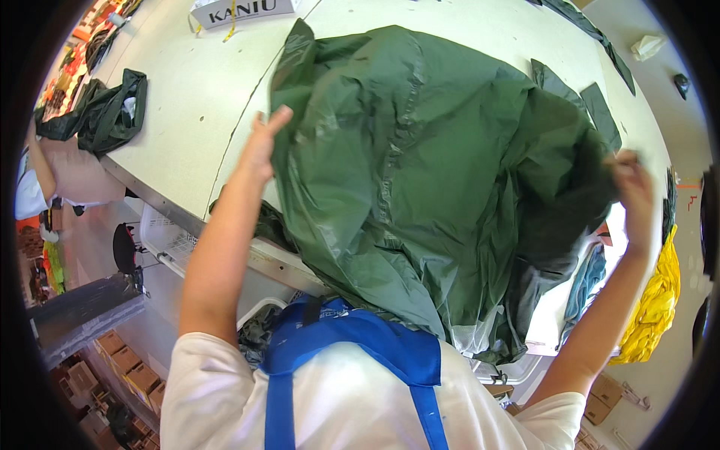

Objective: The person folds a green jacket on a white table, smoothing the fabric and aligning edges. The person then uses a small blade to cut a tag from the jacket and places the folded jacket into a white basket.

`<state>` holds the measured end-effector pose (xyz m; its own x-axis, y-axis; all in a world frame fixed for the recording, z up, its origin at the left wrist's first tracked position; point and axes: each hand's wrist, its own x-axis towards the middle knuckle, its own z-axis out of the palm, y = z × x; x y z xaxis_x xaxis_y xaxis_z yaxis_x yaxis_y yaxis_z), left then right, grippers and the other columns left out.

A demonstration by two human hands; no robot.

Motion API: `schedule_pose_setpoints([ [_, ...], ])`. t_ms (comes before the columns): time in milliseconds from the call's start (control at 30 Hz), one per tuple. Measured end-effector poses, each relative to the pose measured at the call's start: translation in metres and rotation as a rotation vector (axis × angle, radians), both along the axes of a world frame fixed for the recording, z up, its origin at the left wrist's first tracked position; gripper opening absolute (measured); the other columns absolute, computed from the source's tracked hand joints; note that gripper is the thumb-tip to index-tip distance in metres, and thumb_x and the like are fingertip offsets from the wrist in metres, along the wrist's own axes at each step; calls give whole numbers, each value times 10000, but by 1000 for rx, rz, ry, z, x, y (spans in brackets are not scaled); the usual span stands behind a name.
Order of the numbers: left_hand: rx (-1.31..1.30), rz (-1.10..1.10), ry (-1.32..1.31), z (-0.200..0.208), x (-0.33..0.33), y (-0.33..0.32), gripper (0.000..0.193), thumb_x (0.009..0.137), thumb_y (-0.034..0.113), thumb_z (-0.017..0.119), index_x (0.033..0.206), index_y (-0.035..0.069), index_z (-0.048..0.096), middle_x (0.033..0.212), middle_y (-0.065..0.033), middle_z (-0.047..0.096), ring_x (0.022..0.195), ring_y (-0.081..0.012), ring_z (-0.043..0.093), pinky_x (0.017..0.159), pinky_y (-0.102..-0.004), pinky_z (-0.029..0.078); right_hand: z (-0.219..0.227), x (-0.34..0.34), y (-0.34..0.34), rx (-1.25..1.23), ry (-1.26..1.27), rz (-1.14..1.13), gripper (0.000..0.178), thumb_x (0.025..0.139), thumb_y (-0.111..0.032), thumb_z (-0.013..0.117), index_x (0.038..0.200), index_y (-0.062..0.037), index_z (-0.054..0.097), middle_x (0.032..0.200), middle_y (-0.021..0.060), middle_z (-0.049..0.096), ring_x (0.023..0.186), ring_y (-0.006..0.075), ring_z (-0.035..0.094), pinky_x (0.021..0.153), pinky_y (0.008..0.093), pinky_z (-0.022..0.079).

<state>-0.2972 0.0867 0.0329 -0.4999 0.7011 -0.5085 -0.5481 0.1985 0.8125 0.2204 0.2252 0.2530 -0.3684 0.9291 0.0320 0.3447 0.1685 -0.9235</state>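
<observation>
A large dark green waterproof garment (442, 150), with a shiny taped seam down it, is spread over the table and hangs over the near edge in front of me. It looks like a rain jacket. My left hand (264, 146) is at its left edge, thumb and fingers stretched apart, holding nothing that I can see. At the far right, my right hand (632, 180) meets the dark, bunched side of the garment. Motion blurs those fingers, so their grip on the cloth is unclear.
Dark green cut pieces (600, 116) lie at the table's right, and a green bundle (112, 112) near another person at the left. A white box (244, 10) stands at the back. Yellow cloth (651, 300) hangs at right; a white basket (161, 236) is below the table.
</observation>
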Motion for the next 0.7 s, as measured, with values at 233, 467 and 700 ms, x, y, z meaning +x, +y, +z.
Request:
schedule_pose_setpoints([
  [233,307,7,-216,36,64,-44,428,918,276,587,1236,17,464,1230,-116,543,1104,-217,537,952,-373,437,-120,-215,-66,-76,-30,701,139,860,-89,606,962,5,614,1065,105,600,969,192,553,851,295,441],
  [467,497,-34,-386,91,96,-61,479,989,348,418,1360,46,392,1305,-86,500,1173,-203,488,1010,-358,383,-85,-236,-86,-433,227,591,151,895,-99,567,980,20,604,1039,51,581,881,95,492,788,241,391],
  [700,572,-211,192,91,122,-69,367,875,-37,567,1211,54,447,1053,-59,579,968,-97,546,870,-256,441,-73,-237,-115,-348,243,542,91,853,-36,606,933,7,615,1047,90,580,899,133,522,789,279,428],
])
